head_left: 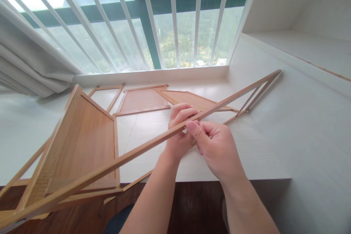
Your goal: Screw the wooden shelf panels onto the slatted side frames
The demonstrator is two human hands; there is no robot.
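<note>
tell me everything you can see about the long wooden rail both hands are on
The long light-brown wooden rail is thin, straight and smooth. It slants from lower left up to the right, above the white table surface, as part of a ladder-like frame. The left hand curls over it; the right hand pinches it alongside.

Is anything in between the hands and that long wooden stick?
No, nothing is. The left hand and the right hand both already grip the long wooden rail of the frame, fingers wrapped right on it.
</note>
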